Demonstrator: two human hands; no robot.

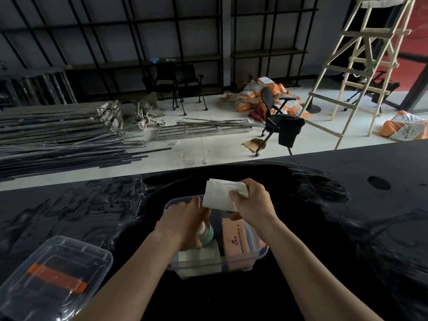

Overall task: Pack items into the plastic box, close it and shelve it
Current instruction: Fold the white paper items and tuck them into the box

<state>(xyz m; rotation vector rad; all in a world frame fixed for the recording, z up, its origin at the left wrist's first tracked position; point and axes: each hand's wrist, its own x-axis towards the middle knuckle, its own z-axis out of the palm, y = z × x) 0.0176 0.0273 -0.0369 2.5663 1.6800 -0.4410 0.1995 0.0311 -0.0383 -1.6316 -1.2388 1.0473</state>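
Observation:
A clear plastic box (259, 254) stands open on the black table in front of me. Inside it stand a pink carton (234, 239) at the right, a white and green bottle (206, 235) in the middle and a pale flat pack (199, 254) at the near side. My left hand (183, 223) reaches into the box and rests against the bottle, its fingers hidden. My right hand (252, 200) holds a white tissue pack (220, 195) just above the box's far edge. The box's clear lid (53, 276), with an orange handle, lies on the table at the lower left.
The black table (347, 216) stretches wide to both sides, with a round hole (379, 183) at the right. Beyond its far edge lie metal bars (58, 140) on the floor, an office chair (278, 119), a wooden ladder (361, 66) and black wall shelving (139, 42).

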